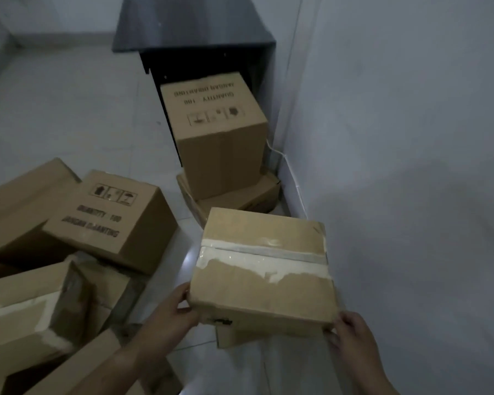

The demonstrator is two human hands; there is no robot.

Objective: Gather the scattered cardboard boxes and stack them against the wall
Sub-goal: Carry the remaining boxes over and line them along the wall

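Note:
A taped cardboard box (263,266) with torn white tape across its top sits beside the white wall (411,138), on top of another box (234,339) whose edge peeks out underneath. My left hand (174,312) grips its near left corner and my right hand (351,334) grips its near right corner. Further along the wall, a printed box (220,138) stands on a flatter box (240,201). To the left, several boxes lie scattered in a heap, among them a printed one (109,220) and a taped one (26,317).
A dark cabinet (194,32) stands against the wall behind the far stack. A white cable (290,172) runs along the wall's base. Pale floor tiles (69,109) stretch out to the left of the cabinet.

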